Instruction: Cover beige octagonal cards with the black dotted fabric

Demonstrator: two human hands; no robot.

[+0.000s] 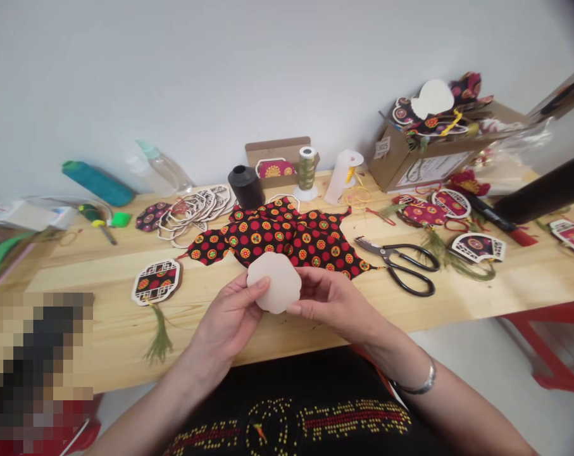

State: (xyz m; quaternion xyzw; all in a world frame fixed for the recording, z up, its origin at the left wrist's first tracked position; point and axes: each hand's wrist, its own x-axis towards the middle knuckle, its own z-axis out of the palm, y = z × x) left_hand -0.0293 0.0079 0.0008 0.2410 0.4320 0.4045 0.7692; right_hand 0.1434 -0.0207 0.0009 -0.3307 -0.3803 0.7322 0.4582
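**Bare pale blank held up above the counter**

Nearest, the left hand pinches the blank under its thumb; the right hand, loosely curled, steadies its right edge with thumb and forefinger. The visible face is plain, so this piece seems barely begun, though its underside is hidden. Beyond, on the left, a tasselled ornament looks finished; patterned fabric and pale frames seem unused. Far right, a cardboard box bears a sticker reading "3025".
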